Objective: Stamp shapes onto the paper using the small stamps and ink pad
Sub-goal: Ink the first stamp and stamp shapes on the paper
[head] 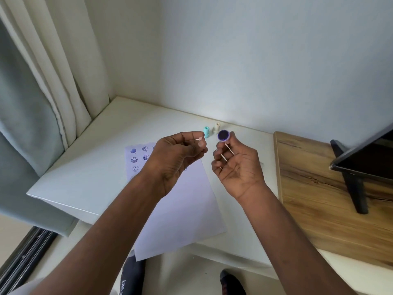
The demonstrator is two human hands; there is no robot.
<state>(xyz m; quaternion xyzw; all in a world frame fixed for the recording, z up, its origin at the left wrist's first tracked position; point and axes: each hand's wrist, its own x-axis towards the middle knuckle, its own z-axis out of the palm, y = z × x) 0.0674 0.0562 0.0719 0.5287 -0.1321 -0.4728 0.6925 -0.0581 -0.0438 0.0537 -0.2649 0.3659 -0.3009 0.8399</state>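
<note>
Ink pad (223,135) pinched in right hand (236,167); left hand (176,156) fingers closed, contents unclear; paper (180,205) below.

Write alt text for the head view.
Two raised hands above a white table: the right hand holds a round purple ink pad, the left hand pinches something small. Below lies paper with purple stamped faces; two small stamps stand behind.

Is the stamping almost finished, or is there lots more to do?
Not nearly. A few purple faces sit in the far corner of the paper; most is bare. The right hand holds the round ink pad, the left hand pinches something small. Teal stamp and cream stamp wait.
</note>
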